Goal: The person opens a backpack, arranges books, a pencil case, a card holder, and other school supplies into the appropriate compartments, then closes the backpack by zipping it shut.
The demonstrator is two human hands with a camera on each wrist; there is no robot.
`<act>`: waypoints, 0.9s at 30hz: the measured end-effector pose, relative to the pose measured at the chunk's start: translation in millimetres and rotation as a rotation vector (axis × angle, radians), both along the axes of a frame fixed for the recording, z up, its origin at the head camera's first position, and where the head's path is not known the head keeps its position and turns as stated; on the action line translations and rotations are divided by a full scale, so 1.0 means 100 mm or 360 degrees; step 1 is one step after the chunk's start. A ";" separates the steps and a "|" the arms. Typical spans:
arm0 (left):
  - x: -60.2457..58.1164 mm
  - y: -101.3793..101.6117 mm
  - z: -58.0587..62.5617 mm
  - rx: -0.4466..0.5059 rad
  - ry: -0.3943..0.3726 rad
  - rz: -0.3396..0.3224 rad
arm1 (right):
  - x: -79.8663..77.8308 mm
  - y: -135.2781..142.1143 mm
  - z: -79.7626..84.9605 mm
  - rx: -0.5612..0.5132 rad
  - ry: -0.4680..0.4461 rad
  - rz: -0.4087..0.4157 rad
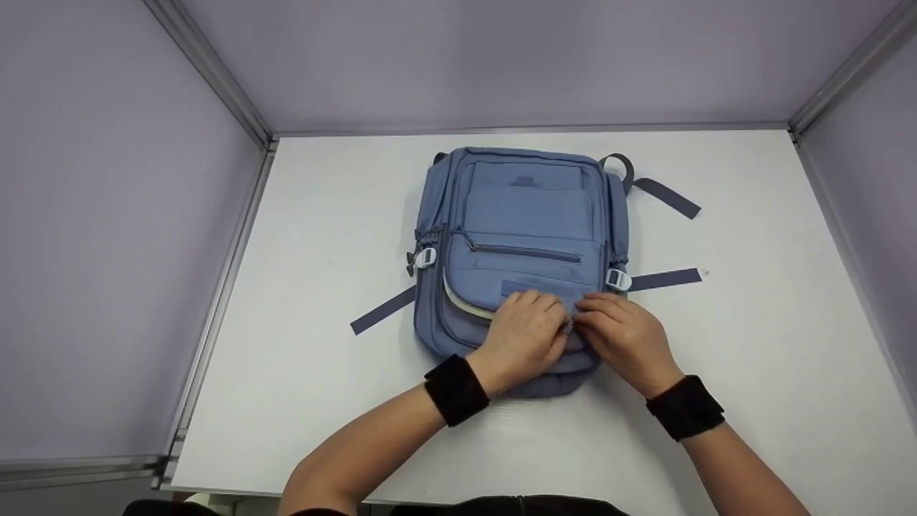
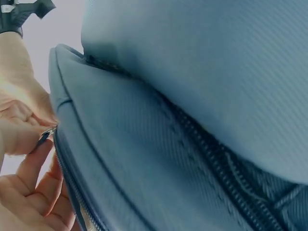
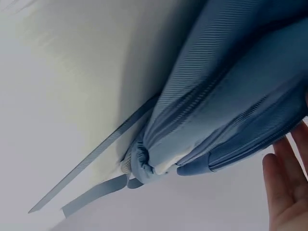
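Note:
A blue backpack (image 1: 530,215) lies front side up on the white table, its bottom end toward me. My left hand (image 1: 526,330) lies over the lower front pocket and pinches a zipper pull (image 2: 45,136) between thumb and finger. Close beside it, my right hand (image 1: 627,337) holds the pocket's edge near the zipper, fingertips at the fabric; in the right wrist view the right hand (image 3: 288,192) is partly cut off by the frame. Along the pocket's left part a pale strip (image 1: 466,304) shows at the curved zipper opening. The fingers hide the zipper's right part.
Loose dark straps (image 1: 666,279) spread from the backpack's sides onto the table (image 1: 322,236). White buckles (image 1: 425,257) sit on both sides. A shorter zipper (image 1: 526,253) crosses the front. Grey panels (image 1: 537,64) enclose the table at the back and sides.

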State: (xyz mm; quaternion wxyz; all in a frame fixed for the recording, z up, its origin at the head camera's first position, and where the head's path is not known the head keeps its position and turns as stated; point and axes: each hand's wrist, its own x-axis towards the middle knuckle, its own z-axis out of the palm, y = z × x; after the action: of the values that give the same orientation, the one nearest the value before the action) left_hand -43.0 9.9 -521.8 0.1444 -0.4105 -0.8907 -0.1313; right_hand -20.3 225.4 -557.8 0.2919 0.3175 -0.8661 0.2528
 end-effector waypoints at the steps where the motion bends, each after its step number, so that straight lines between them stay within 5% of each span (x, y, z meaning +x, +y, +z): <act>1: 0.00 -0.02 0.01 -0.0020 -0.0013 0.0009 | 0.00 0.00 -0.01 -0.0001 0.0011 -0.0001; 13: 0.01 -0.32 0.14 -0.0022 -0.0035 0.0049 | -0.01 0.04 0.04 -0.0014 0.0020 -0.0025; 27: -0.08 -0.80 0.13 0.0125 0.0003 0.0037 | 0.02 0.07 0.12 -0.0017 -0.0021 -0.0170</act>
State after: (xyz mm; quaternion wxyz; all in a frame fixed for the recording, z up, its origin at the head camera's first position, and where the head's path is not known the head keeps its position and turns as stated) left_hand -51.4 -69.8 -508.7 0.1628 -0.3941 -0.8895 -0.1640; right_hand -18.6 232.5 -546.3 0.3010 0.2674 -0.8824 0.2435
